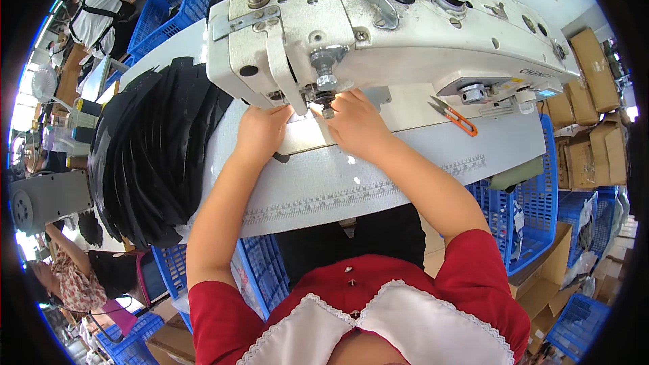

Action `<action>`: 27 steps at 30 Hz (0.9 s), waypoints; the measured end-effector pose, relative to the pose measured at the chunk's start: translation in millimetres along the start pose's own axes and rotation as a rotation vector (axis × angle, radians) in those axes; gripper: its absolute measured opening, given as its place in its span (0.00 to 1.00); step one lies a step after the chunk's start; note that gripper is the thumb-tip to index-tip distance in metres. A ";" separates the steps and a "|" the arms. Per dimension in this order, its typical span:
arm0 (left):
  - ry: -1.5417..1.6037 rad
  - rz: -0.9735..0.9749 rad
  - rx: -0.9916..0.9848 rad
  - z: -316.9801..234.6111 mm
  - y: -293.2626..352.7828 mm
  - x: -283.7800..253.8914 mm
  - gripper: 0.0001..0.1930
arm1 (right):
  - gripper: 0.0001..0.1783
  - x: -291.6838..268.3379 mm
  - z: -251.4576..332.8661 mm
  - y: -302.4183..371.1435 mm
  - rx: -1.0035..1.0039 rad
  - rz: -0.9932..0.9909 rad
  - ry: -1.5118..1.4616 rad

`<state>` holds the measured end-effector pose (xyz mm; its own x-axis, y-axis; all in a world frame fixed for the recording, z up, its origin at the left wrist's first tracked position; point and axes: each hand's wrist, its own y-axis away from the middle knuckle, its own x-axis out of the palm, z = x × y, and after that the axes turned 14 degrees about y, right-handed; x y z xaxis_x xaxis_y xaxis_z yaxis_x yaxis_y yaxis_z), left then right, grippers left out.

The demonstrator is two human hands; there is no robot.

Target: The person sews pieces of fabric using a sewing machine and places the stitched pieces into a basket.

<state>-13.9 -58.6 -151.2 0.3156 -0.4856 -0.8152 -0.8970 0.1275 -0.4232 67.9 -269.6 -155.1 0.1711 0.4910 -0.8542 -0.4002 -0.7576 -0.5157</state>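
Observation:
A white sewing machine [284, 0] stands in front of me, its lit needle area between my two hands. My left hand [262, 134] is just left of the presser foot, fingers bent and pressed together low on the machine bed. Close by the needle on the other side, my right hand [358, 125] has its fingers curled in a pinch. Whatever lies under the fingertips is hidden by the hands and the machine head. Thread snips [454, 116] with orange handles rest on the bed, right of my right hand.
A tall heap of black fabric pieces [155, 155] covers the table's left side. A printed ruler [365, 189] runs along the near edge. Blue crates [524, 216] and cardboard boxes [595, 152] stand at right. Another person [74, 270] works at far left.

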 end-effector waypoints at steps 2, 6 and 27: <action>0.005 -0.010 0.001 2.9 -1.0 0.0 0.07 | 0.13 -2.1 1.5 -2.6 0.014 0.007 -0.018; -0.004 -0.003 -0.036 3.0 -4.9 2.1 0.07 | 0.13 0.9 -1.5 -1.4 0.019 -0.012 -0.042; -0.004 -0.011 -0.016 8.5 -2.7 6.7 0.09 | 0.14 -2.1 0.8 -1.7 0.034 -0.026 -0.060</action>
<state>-6.8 -54.8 -158.9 0.3268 -0.4835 -0.8120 -0.8983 0.1079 -0.4258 67.5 -269.1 -152.4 0.1277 0.5360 -0.8345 -0.4269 -0.7298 -0.5340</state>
